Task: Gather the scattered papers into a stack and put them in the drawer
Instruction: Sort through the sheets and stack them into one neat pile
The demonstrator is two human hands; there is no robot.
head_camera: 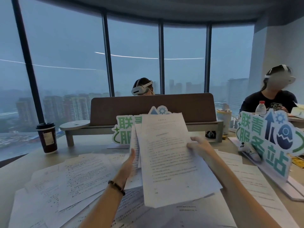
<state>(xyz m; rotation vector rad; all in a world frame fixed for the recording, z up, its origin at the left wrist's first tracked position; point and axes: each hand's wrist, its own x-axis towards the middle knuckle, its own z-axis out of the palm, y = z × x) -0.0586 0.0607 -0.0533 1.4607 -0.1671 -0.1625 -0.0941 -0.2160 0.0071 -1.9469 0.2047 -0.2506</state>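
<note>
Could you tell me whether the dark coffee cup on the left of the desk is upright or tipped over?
Upright. The coffee cup stands on its base on the desk, black lid on top, apart from the scattered papers.

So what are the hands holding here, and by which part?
Both hold a sheaf of papers raised off the desk: the left hand grips its left edge, the right hand its right edge.

Single head-worn wide-angle view, facing forward and slightly down across the desk toward the windows at 12 o'clock. Near: both forearms enter from 6 o'clock. Edges bow with lens distortion.
</note>
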